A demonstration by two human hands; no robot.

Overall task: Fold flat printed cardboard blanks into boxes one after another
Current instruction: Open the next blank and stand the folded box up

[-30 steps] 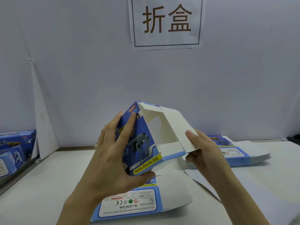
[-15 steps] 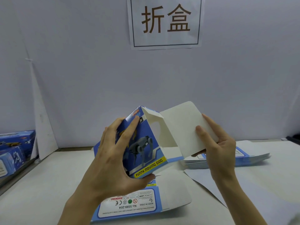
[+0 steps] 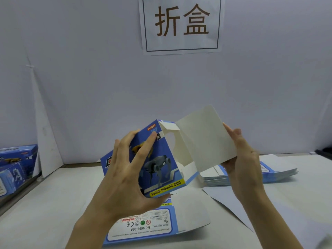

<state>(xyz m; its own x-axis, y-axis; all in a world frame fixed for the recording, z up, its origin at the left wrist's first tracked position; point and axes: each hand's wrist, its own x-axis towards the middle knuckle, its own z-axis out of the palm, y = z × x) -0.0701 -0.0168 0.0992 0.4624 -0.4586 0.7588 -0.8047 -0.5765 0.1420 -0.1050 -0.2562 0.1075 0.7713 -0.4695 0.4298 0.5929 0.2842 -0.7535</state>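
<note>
Head view: left hand (image 3: 125, 177) gripped a half-formed dog-toy box (image 3: 161, 159) above the counter (image 3: 45, 212). Right hand (image 3: 240, 159) pinched its end flap (image 3: 206, 137), open and untucked. Finished boxes (image 3: 14, 164) lay far left. A stack of flat blanks (image 3: 276, 169) awaited folding at right.

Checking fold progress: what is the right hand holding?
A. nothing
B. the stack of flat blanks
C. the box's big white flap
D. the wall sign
C: the right hand holds the edge of the open flap, while the left hand grips the box.
</note>
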